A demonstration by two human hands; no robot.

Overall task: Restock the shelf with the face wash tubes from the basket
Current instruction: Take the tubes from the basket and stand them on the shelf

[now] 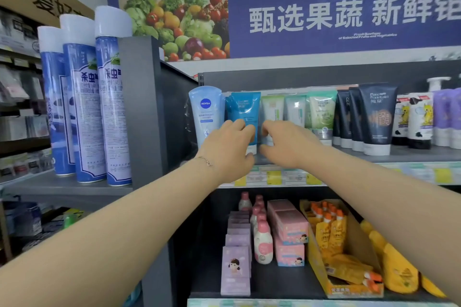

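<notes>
Metal shelf (411,154): left hand (227,147) grips blue tube (245,109), right hand (287,144) pale tube (273,107).

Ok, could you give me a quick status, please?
Left hand grips blue tube. Right hand pinches pale tube beside it. Both standing on shelf. Basket unseen.

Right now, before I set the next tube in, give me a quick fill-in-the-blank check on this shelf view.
The leftmost tube carries the brand name ___.
The left hand grips a blue tube, and its wrist wears a thin ___.
The three spray cans stand ___ of the grey divider.
The right hand pinches the pale green tube directly ___ of the blue one.
Missing words: Nivea, bracelet, left, right.
</notes>
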